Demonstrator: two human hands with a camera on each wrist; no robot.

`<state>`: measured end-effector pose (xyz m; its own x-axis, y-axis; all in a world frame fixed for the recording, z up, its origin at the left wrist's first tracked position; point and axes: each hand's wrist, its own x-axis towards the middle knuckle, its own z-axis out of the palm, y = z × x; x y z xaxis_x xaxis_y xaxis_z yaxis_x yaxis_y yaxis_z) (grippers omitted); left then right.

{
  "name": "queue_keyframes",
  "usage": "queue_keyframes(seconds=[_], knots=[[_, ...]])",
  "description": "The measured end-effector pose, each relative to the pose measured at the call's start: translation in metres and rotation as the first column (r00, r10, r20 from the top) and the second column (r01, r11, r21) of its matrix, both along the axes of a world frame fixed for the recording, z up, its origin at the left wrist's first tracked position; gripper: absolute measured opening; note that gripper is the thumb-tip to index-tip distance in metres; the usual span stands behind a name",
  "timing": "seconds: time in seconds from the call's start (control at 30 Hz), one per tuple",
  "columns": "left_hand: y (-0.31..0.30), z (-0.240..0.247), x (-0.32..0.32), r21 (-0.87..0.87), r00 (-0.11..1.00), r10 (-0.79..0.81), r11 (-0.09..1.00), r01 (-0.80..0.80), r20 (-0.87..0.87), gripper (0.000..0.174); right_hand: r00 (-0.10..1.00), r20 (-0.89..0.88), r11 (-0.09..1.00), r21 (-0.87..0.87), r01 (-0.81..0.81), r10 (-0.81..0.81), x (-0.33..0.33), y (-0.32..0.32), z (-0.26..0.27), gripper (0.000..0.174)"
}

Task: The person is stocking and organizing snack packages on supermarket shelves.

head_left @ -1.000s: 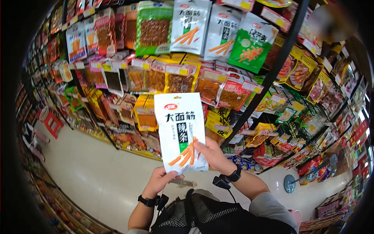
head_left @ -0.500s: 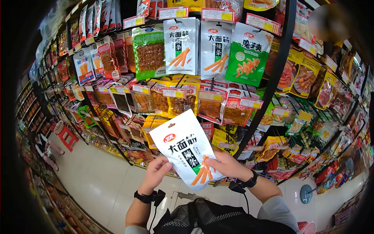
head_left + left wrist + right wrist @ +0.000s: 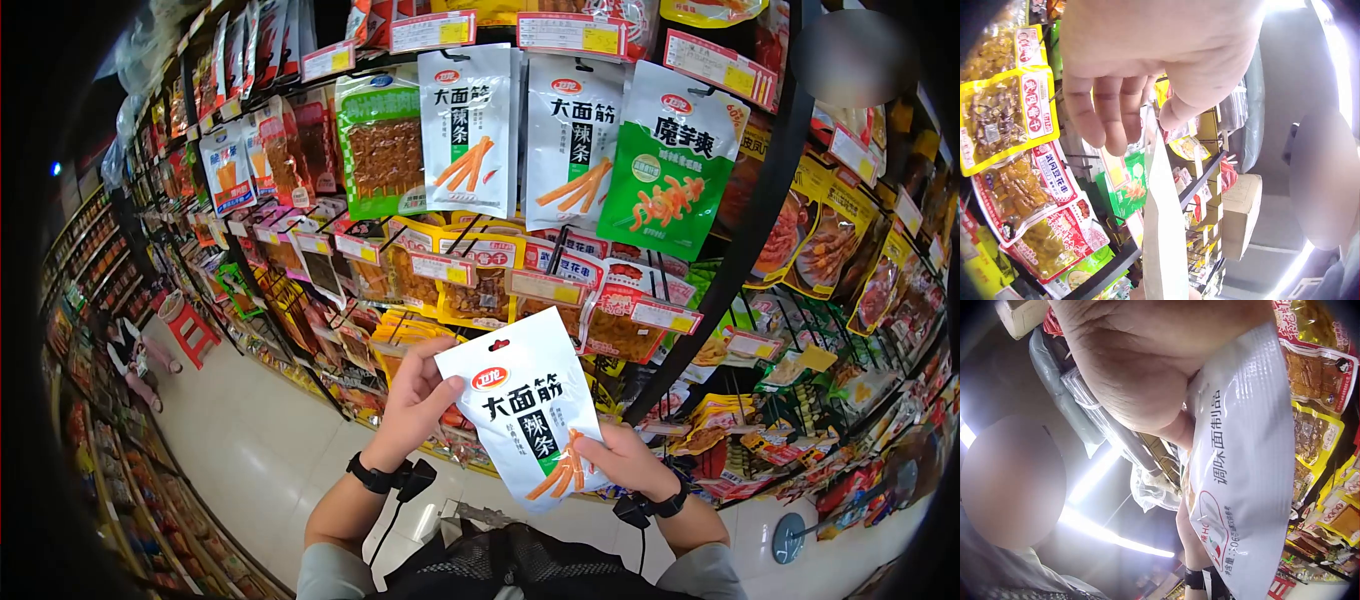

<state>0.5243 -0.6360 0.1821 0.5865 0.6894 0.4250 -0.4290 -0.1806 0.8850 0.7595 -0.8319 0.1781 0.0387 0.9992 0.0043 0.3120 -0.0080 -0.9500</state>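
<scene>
A white bag of latiao [image 3: 520, 415], printed with orange strips and black lettering, is held tilted in front of my body. My left hand [image 3: 410, 405] pinches its upper left edge, thumb on the printed front and fingers behind. At the lower right corner my right hand [image 3: 632, 462] grips it, with the thumb over the picture. In the left wrist view the bag [image 3: 1166, 231] shows edge-on between thumb and fingers. The right wrist view shows the back of the bag [image 3: 1247, 450]; there the right fingers are mostly hidden.
Matching white bags [image 3: 468, 135] hang on the rack ahead, beside a green-and-white konjac snack bag [image 3: 670, 165]. Price tags [image 3: 570, 35] and yellow packs [image 3: 480, 270] line the rows. A black rack post [image 3: 745, 200] stands right. Far left are a red stool [image 3: 190, 335] and a person [image 3: 135, 360].
My left hand has moved from the bag's bottom left corner up its left side to the upper edge. The bag has tilted and shifted right; the right hand kept its grip.
</scene>
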Motion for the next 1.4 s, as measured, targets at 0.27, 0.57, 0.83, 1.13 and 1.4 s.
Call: queue_keyframes(seconds=[0.27,0.57,0.83,1.13,1.4], knots=[[0.025,0.079,0.014,0.959,0.888,0.457,0.227,-0.17,0.05,0.04,0.98,0.186,0.996,0.05,0.069,-0.077,-0.002,0.007,0.018,0.034],[0.048,0.145,0.027,0.988,0.902,0.404,-0.085,-0.131,0.154,0.045,0.91,0.332,0.962,0.198,0.189,-0.247,-0.024,0.03,0.094,0.037],[0.093,0.227,0.093,0.895,0.827,0.351,-0.25,-0.368,0.438,0.042,0.893,-0.096,0.69,0.6,0.405,-0.44,-0.011,0.114,0.13,0.036],[0.109,0.241,0.128,0.794,0.753,0.251,-0.207,-0.572,0.608,0.043,0.862,-0.054,0.52,0.777,0.354,-0.505,0.014,0.144,0.145,0.036],[0.105,0.251,0.137,0.84,0.79,0.292,-0.134,-0.525,0.54,0.044,0.923,-0.225,0.59,0.716,0.374,-0.311,0.007,0.151,0.157,0.035]])
